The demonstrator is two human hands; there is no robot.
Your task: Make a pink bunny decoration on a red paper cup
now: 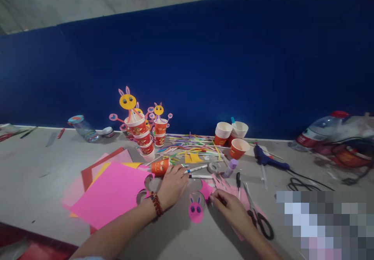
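Observation:
My left hand [174, 184] reaches over the table beside an orange paper cup [160, 167] lying on its side. Its fingertips are near a white marker [196, 169]; whether they touch it or the cup is unclear. My right hand [228, 206] is closed at the edge of a cut magenta paper piece [206, 190], and what its fingers pinch is too small to make out. Between the hands lies a pink bunny face [195, 212] with two ears and drawn eyes. Large pink sheets [113, 193] are fanned out to the left.
Stacked cup figures [142, 129] with yellow bunny heads stand at the back. Thin colored sticks [193, 143] lie beside paper cups [223, 131]. Scissors [257, 215], a glue stick [231, 167], a blue glue gun [267, 159] with its cord and a bottle [320, 131] are on the right.

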